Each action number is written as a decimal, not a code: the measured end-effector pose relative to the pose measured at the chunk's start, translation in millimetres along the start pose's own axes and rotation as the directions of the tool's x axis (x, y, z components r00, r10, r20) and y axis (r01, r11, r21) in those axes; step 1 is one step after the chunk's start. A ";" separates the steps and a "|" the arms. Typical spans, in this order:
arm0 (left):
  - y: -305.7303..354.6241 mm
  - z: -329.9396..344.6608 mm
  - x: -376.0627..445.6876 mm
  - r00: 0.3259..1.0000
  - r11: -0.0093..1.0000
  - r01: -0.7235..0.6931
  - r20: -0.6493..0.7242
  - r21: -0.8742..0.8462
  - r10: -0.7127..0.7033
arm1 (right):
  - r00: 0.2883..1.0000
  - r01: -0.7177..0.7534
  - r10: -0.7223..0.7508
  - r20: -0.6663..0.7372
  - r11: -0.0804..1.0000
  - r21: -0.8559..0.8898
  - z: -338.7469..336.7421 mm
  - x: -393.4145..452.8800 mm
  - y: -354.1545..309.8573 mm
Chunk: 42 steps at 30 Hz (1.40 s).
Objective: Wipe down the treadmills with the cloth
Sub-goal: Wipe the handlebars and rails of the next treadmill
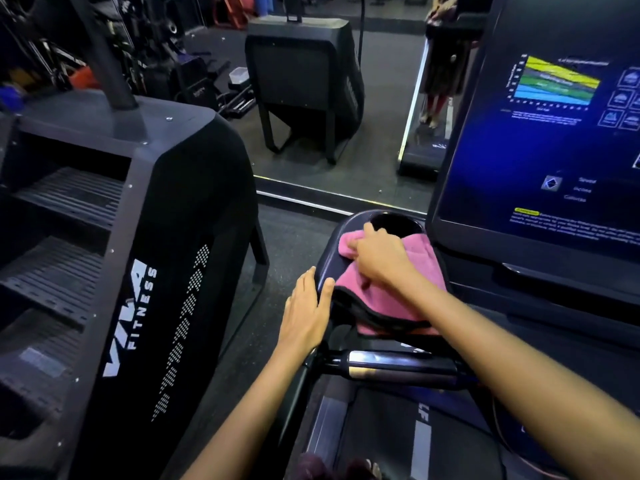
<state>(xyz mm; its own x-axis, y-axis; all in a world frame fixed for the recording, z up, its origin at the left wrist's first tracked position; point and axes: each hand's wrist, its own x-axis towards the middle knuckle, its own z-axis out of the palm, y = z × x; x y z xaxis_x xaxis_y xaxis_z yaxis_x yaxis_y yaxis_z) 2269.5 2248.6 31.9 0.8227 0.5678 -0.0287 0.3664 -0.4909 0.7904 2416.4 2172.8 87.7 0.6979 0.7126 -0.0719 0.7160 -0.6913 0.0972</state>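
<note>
- Right hand (379, 256) presses the cloth (388, 292) flat on the console's (327, 263) left corner, fingers spread.
- Left hand (304, 311) rests open on its left edge.

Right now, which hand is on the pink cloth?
The right hand. It presses down on the pink cloth beside the cup holder, while the left hand lies flat on the bare tray edge.
</note>
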 end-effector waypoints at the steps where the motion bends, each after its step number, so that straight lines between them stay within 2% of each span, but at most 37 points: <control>1: -0.1 0.2 0.1 1.000 1.000 -0.006 -0.003 -0.008 0.006 | 0.999 0.037 -0.037 -0.016 0.999 -0.020 2.3 -9.7 -2.6; 5: -2.2 0.5 0.4 1.000 0.997 -0.012 -0.009 -0.071 0.012 | 0.995 0.087 -0.091 -0.043 0.994 -0.072 16.0 -39.9 -6.0; 9: -5.3 1.1 3.8 1.000 0.989 0.016 0.005 -0.149 -0.015 | 0.997 -0.010 0.006 -0.078 0.999 -0.046 14.7 -21.2 -8.7; 12: -13.1 1.8 10.6 0.993 0.926 0.101 -0.013 -0.364 -0.114 | 0.996 -0.054 0.054 -0.068 0.999 0.004 3.7 6.8 -17.5; 15: -14.2 0.1 14.3 0.965 0.782 0.179 -0.047 -0.597 -0.257 | 0.996 0.069 -0.070 -0.054 0.997 -0.019 5.0 4.1 -22.0; 18: -15.4 -4.5 17.8 0.941 0.667 0.231 -0.012 -0.708 -0.339 | 0.964 0.267 -0.266 -0.028 0.963 0.038 15.3 -27.7 -32.7; 21: -15.2 -9.8 16.6 0.932 0.618 0.239 -0.002 -0.749 -0.362 | 0.889 0.458 -0.458 -0.024 0.883 0.101 20.0 -56.8 -34.6; 23: -14.3 -11.0 15.3 0.932 0.606 0.234 -0.003 -0.760 -0.362 | 0.853 0.516 -0.521 0.003 0.846 0.135 19.0 -63.9 -22.4; 24: -15.0 -10.1 14.4 0.936 0.619 0.227 -0.008 -0.752 -0.353 | 0.858 0.507 -0.513 0.012 0.851 0.138 19.7 -62.2 -13.8; 26: -12.3 -10.1 6.3 0.951 0.735 0.218 -0.027 -0.642 -0.307 | 0.923 0.379 -0.384 0.016 0.917 0.122 20.4 -50.1 3.8; 27: -12.7 -9.8 0.7 0.970 0.855 0.202 -0.021 -0.478 -0.240 | 0.958 0.284 -0.287 0.005 0.952 0.116 19.6 -42.0 10.8; 28: -16.1 -7.6 -6.6 0.988 0.964 0.156 0.026 -0.216 -0.154 | 0.977 0.211 -0.211 -0.011 0.971 0.108 17.9 -35.3 14.2; 29: -19.6 -4.2 -16.8 0.992 0.991 0.088 0.078 0.097 -0.096 | 0.984 0.179 -0.177 -0.027 0.980 0.090 17.0 -31.8 12.7; 30: -21.6 0.0 -28.7 0.995 0.931 0.005 0.088 0.365 -0.040 | 0.983 0.182 -0.180 -0.045 0.981 0.068 16.4 -31.5 7.5; 31: -21.4 3.3 -42.0 0.996 0.843 -0.044 0.089 0.536 -0.004 | 0.976 0.214 -0.210 -0.058 0.975 0.066 18.2 -34.5 0.3; 32: -19.1 4.9 -54.7 0.997 0.791 -0.058 0.071 0.609 0.019 | 0.962 0.271 -0.267 -0.058 0.959 0.083 20.3 -40.9 -7.5; 34: -18.3 10.3 -73.0 0.998 0.779 -0.059 0.050 0.624 0.035 | 0.908 0.419 -0.417 -0.043 0.900 0.122 25.6 -58.8 -16.1; 36: -17.7 13.8 -82.6 0.998 0.748 -0.058 0.022 0.661 0.057 | 0.868 0.495 -0.496 -0.028 0.858 0.134 26.1 -66.2 -10.9; 37: -16.8 14.4 -85.1 0.998 0.740 -0.058 0.026 0.671 0.054 | 0.878 0.477 -0.479 -0.018 0.871 0.117 25.1 -63.2 -5.2; 40: -14.2 12.5 -89.5 0.998 0.745 -0.055 0.019 0.665 0.056 | 0.953 0.298 -0.295 -0.072 0.954 0.034 23.6 -50.1 -2.5; 42: -13.0 11.4 -89.9 0.998 0.753 -0.041 -0.002 0.657 0.056 | 0.951 0.293 -0.292 -0.101 0.956 -0.002 21.2 -50.2 -13.7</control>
<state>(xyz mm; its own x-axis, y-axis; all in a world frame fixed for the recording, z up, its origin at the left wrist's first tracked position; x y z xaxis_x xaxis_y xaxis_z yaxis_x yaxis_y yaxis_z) 2195.8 2196.3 17.3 0.8410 0.5407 0.0171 0.5277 -0.8269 0.1942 2372.0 2143.9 68.9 0.4530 0.8915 0.0031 0.8889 -0.4520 0.0743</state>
